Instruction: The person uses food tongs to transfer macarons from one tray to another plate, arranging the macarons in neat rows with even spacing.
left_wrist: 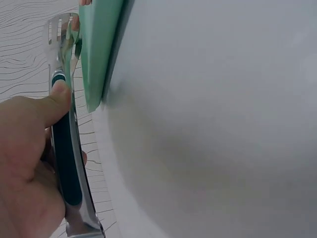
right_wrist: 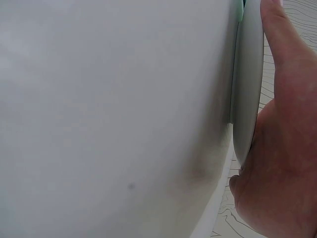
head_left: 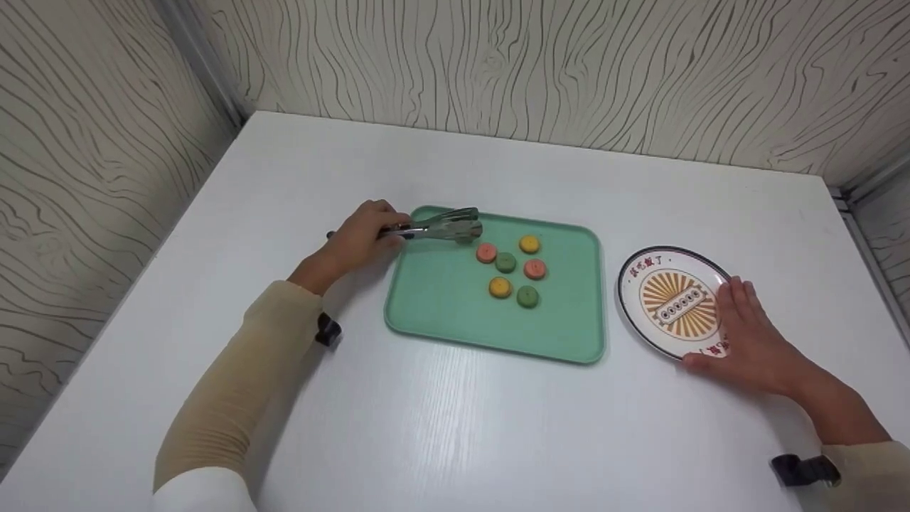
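Note:
My left hand point(head_left: 366, 235) grips the handles of metal serving tongs point(head_left: 448, 226), its thumb on the dark grip in the left wrist view. The slotted tong heads reach over the far left corner of a green tray point(head_left: 441, 306). Several small round macarons lie in the tray, among them a pink macaron point(head_left: 487, 252), a yellow macaron point(head_left: 500, 287) and a green macaron point(head_left: 527, 296). To the tray's right, my right hand point(head_left: 757, 348) holds the near right edge of a round patterned plate point(head_left: 650, 313), thumb at its near rim and fingers along the right side.
The tray and plate stand apart on a white table point(head_left: 441, 427). Wood-grain patterned panels point(head_left: 498, 64) rise behind the table and at its sides. Black straps sit at both wrists, over beige sleeves.

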`<state>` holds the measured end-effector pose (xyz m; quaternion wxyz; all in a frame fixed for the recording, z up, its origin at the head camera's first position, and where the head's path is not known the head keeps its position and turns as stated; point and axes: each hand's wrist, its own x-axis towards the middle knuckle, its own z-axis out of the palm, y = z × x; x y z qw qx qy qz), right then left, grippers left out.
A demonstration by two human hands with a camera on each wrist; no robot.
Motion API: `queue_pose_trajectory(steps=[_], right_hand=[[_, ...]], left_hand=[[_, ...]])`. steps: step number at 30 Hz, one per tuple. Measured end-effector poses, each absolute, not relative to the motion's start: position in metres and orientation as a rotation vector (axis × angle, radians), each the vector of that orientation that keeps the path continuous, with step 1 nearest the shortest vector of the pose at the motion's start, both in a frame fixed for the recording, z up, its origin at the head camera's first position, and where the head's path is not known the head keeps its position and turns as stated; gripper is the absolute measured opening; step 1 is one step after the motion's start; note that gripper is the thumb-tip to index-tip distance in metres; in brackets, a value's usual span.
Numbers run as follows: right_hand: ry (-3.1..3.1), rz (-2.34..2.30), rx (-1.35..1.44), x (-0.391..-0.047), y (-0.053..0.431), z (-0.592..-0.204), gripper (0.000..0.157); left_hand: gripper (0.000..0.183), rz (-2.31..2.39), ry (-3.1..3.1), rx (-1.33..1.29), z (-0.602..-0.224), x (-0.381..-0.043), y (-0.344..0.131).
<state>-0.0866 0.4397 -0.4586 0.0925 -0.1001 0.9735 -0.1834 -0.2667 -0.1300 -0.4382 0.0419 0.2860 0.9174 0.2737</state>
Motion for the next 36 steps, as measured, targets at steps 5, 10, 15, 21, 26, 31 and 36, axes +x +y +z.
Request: queue_pose_trajectory(steps=[5,10,15,21,26,31,36], right_hand=[[2.908,-0.533,-0.317,-0.086,0.44,-0.459,0.126],[2.916,-0.543,-0.315,-0.085,0.441,-0.46,0.126],[2.914,-0.547,-0.31,-0.085,0.441,-0.461,0.127],[2.906,-0.537,-0.304,-0.087,0.44,-0.461,0.127],[2.911,-0.541,-0.318,-0.086,0.44,-0.462,0.127],[2.916,-0.536,-0.316,-0.086,0.441,-0.462,0.127],[2.918,-0.523,-0.318,-0.087,0.441,-0.462,0.128]], left_hand=[[0.035,0.878,2.801,0.94,-0.434,-0.267,-0.128],[0.035,0.877,2.799,0.948,-0.431,-0.267,-0.123],[0.034,0.873,2.796,0.92,-0.428,-0.267,-0.117],[0.034,0.836,2.782,0.902,-0.425,-0.268,-0.108],[0.034,0.83,2.764,0.916,-0.421,-0.269,-0.101],[0.035,0.839,2.754,0.95,-0.417,-0.271,-0.094],[0.035,0.826,2.743,0.957,-0.412,-0.272,-0.084]])
